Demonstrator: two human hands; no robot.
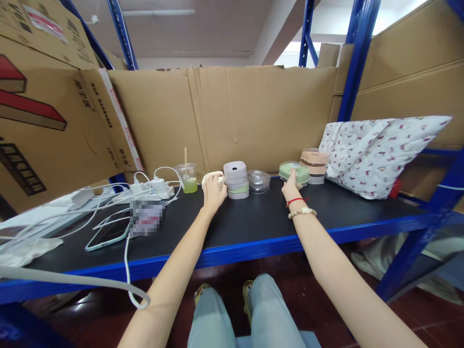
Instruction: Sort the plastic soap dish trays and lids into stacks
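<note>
My left hand is closed around a cream-coloured round item near the back of the black shelf. Just right of it stands a stack of pale lilac containers with one green layer low down. Clear plastic lids sit beside that stack. My right hand grips the near edge of a green container that has a clear top; the fingers are partly hidden beneath it. Behind and right of this container are stacked peach-coloured containers with clear parts.
A plastic cup of green drink stands left of my left hand. White cables, a power strip and a phone occupy the left side. A patterned white bag leans at the right. Cardboard lines the back; a blue beam edges the front.
</note>
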